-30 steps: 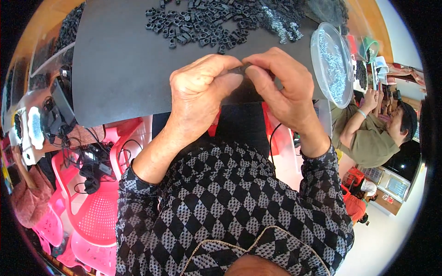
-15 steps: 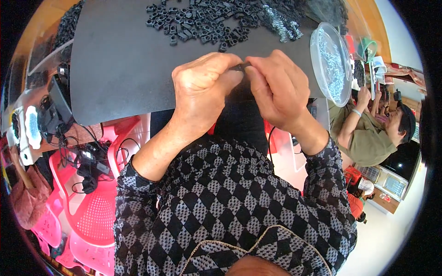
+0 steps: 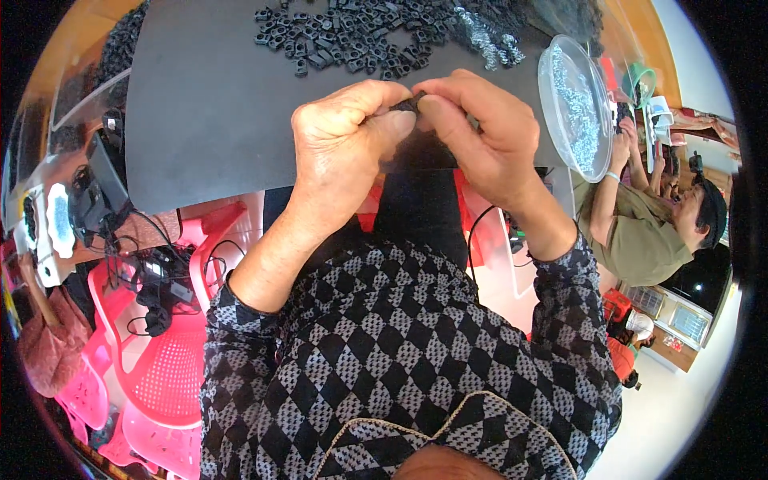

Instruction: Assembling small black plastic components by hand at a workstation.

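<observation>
A small black plastic part (image 3: 409,104) sits between my two hands, above the near side of the dark table mat (image 3: 216,104). My left hand (image 3: 342,140) is closed, pinching the part between thumb and bent forefinger. From the other side my right hand (image 3: 490,136) grips the part's right end with thumb and fingertips. The fingers cover most of it, so its exact shape is hidden. Beyond my hands lies a loose spread of similar black plastic parts (image 3: 344,40). A small heap of silvery metal springs (image 3: 480,36) lies at the right of that spread.
A round clear tray (image 3: 548,104) with many small silvery springs stands on the right. Next to it, a co-worker in an olive shirt (image 3: 640,240) sits with raised hands. Pink plastic chairs (image 3: 164,384) and black devices with cables (image 3: 104,184) are at the left.
Both hands have shifted slightly left and up, still together at the black part. My left thumb lies flatter along it, and more of the part shows.
</observation>
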A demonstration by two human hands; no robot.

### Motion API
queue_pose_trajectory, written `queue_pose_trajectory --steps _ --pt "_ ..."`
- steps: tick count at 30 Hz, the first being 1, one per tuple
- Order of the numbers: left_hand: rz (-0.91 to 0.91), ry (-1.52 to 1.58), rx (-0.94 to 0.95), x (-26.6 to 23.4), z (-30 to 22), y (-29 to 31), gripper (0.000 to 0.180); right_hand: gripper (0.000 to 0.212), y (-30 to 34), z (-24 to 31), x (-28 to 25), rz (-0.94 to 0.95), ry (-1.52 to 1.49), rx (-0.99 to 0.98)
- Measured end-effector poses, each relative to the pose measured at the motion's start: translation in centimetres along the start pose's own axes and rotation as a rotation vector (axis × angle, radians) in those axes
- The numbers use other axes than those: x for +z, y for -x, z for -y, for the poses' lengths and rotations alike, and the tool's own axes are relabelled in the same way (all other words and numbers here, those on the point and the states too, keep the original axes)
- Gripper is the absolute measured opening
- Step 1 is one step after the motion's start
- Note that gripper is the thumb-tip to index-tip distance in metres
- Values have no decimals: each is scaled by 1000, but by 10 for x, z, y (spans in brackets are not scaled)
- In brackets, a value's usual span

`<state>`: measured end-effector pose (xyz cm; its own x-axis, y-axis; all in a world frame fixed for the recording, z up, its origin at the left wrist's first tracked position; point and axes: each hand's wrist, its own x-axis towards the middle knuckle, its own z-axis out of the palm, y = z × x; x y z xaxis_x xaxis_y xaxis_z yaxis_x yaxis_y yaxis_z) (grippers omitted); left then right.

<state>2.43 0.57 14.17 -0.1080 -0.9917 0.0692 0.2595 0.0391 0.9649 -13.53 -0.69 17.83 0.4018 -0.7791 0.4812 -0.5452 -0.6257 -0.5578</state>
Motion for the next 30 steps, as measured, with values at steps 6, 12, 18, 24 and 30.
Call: queue_pose_trajectory --steps 6,12,18,24,30 --pt "54 -31 -2 -2 -2 0 19 12 -4 9 -12 68 35 11" --pt "54 -44 44 -2 -2 2 19 13 -3 6 -7 34 115 -84" --pt "-18 -172 212 3 2 1 17 15 -1 7 -7 44 172 -141" --pt "-28 -333 320 5 9 -2 15 16 3 -2 -3 22 225 -208" --pt "-21 -362 312 9 22 -5 12 15 10 -18 0 32 218 -193"
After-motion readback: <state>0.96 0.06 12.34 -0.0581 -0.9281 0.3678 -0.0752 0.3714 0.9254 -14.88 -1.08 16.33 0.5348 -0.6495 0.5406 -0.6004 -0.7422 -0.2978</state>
